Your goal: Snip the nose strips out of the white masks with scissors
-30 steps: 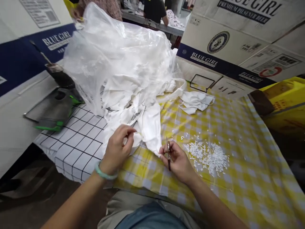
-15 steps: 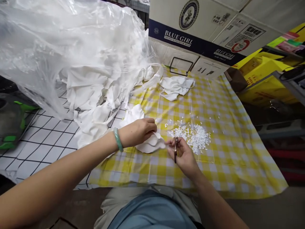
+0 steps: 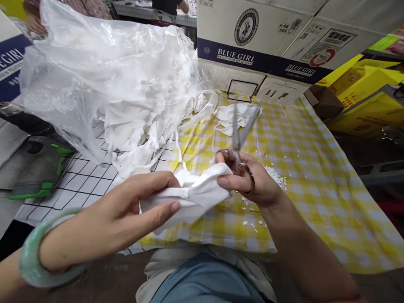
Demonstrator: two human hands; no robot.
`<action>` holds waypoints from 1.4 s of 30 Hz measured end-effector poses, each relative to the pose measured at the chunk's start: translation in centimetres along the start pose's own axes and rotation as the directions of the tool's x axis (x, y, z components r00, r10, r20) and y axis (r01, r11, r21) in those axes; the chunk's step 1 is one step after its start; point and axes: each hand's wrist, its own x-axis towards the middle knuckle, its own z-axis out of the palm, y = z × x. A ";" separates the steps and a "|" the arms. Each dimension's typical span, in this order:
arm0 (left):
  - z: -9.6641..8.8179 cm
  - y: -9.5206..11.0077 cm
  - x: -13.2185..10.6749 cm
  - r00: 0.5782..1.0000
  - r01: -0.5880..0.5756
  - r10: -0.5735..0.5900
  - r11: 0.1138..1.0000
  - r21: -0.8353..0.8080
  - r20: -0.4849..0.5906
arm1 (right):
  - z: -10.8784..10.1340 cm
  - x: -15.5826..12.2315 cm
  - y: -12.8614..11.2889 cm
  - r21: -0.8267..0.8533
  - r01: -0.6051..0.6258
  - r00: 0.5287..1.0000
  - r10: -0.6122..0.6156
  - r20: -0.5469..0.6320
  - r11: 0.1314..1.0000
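Note:
In the head view my left hand (image 3: 142, 206) pinches a folded white fabric piece (image 3: 195, 200) between thumb and fingers, lifted above the table's front part. My right hand (image 3: 252, 176) has its fingers through the handles of a pair of scissors (image 3: 236, 130), whose parted blades point away from me. Its thumb also presses on the right end of the fabric piece. Beyond the blades lies another white fabric piece with thin straps (image 3: 225, 115). Small white clippings (image 3: 275, 176) are scattered on the checked cloth, partly hidden behind my right hand.
A large clear plastic bag (image 3: 116, 59) of white strapped pieces fills the left back. Behind the yellow checked tablecloth (image 3: 309, 181) stands a cardboard box (image 3: 268, 42), with a black wire stand (image 3: 242, 90) before it. Yellow boxes (image 3: 369, 97) are at right. Other people work behind.
Both hands have raised the fabric piece toward me. The scissors have swung from lying back in my right palm to pointing forward with blades apart. The view has shifted slightly.

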 end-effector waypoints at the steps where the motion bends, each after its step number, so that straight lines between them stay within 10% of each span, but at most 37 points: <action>1: 0.5 -0.4 -0.5 1.000 0.013 -0.013 1.000 -0.023 -0.018 | 0.0 0.7 -0.2 -0.018 -0.042 0.996 0.043 0.076 0.999; 8: 4.1 -5.0 -1.8 0.947 -0.022 0.069 0.988 0.153 -0.313 | 0.1 5.5 4.2 -0.109 -0.168 0.974 0.182 0.135 0.980; 12: 3.4 -5.2 -1.9 0.948 -0.021 0.110 0.959 0.284 -0.299 | -0.1 6.2 3.7 -0.122 -0.200 0.973 0.212 0.088 0.972; 21: 2.5 -3.5 -2.1 0.975 0.223 -0.214 0.948 -0.228 0.064 | -0.6 7.0 3.8 -0.036 -0.115 0.992 0.116 0.038 0.993; 27: 4.7 -1.7 -0.4 0.972 -0.074 0.028 0.979 -0.190 -0.234 | 1.7 6.2 7.0 0.122 -0.203 0.978 0.197 0.063 0.972; 30: 7.4 -2.0 1.3 0.948 -0.113 -0.039 0.885 -0.451 -0.315 | 2.2 4.8 8.8 0.150 -0.184 0.980 0.169 0.104 0.972; 34: 11.2 -3.0 3.5 0.918 -0.058 -0.237 0.714 -0.698 -0.319 | -0.4 1.0 8.8 -0.205 -0.138 0.951 0.072 -0.301 0.969; 36: 12.6 -3.1 4.1 0.913 -0.050 -0.251 0.713 -0.699 -0.321 | -2.1 -1.7 7.9 -0.517 -0.193 0.896 -0.065 -0.439 0.834; 42: 15.3 -2.5 5.4 0.940 -0.027 -0.177 0.814 -0.581 -0.292 | -3.8 -7.9 5.9 -0.843 -0.218 0.946 -0.107 -0.307 0.492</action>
